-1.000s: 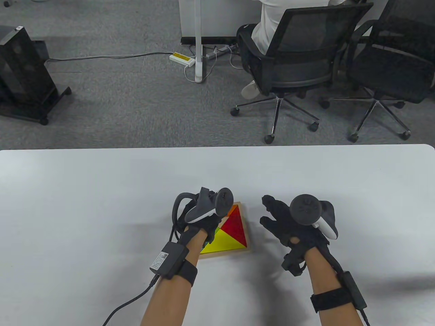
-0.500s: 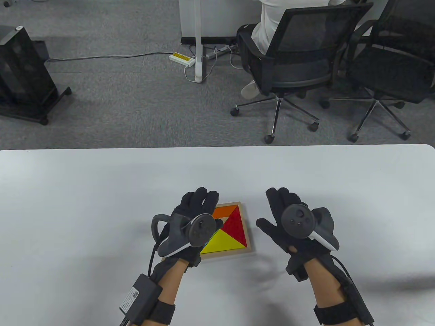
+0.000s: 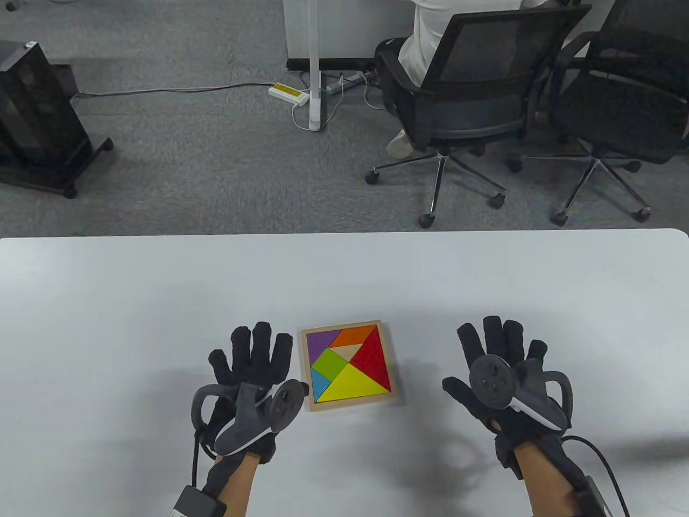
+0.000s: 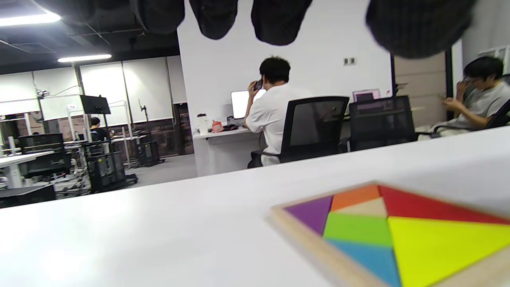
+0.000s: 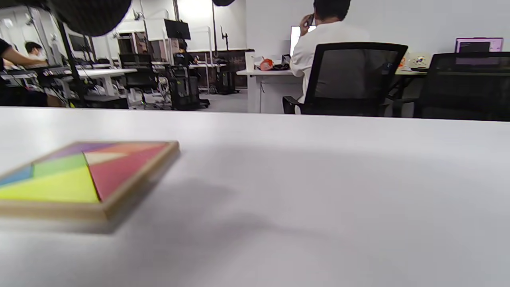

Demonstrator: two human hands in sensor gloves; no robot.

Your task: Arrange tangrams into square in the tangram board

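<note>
The wooden tangram board (image 3: 393, 360) lies flat on the white table, its frame filled by purple, orange, beige, red, green, blue and yellow pieces that form a square. The yellow triangle (image 3: 355, 385) fills the near part and the red triangle (image 3: 373, 360) the right. My left hand (image 3: 253, 358) is spread flat left of the board, fingers straight, apart from it and holding nothing. My right hand (image 3: 498, 350) is spread flat to the right, well clear of the board. The left wrist view shows the board (image 4: 297, 231) at lower right; the right wrist view shows the board (image 5: 135, 187) at lower left.
The white table (image 3: 134, 301) stretches wide on both sides of the board. Beyond its far edge stand two black office chairs (image 3: 473, 91), one with a seated person, and a black cart (image 3: 37, 118) at the left.
Both hands pulled back toward me and spread apart, the left one off the board and leftward. The whole board, with all its pieces, is now uncovered.
</note>
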